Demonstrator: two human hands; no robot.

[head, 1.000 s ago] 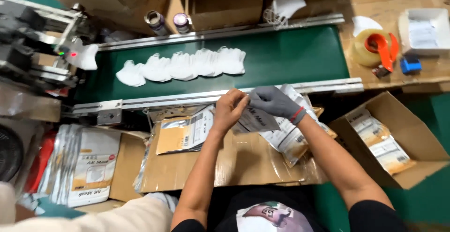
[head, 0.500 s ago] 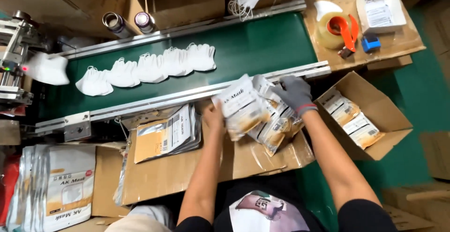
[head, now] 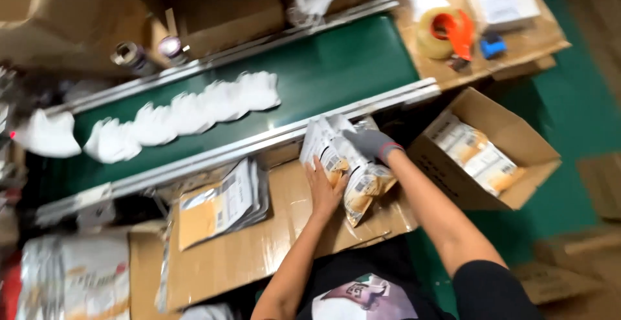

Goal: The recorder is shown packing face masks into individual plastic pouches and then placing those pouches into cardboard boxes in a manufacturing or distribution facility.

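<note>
Stack of sealed packets (head: 346, 165), seemingly fanned, tilted, on cardboard worktop (head: 259, 242)

My right hand (head: 370, 144) wears a grey glove with a red cuff, and the packets (head: 352, 171) I hold are silver with orange-tan panels. White masks (head: 194, 110) lie on the dark green belt (head: 336, 68); the open box (head: 491, 149) is plain brown cardboard.

A green conveyor belt (head: 336, 68) with metal rails runs slantwise across the far side, and a cardboard-topped bench (head: 272, 242) sits near. On the right, a green floor (head: 576, 119) lies under an open cardboard box (head: 517, 145).
</note>
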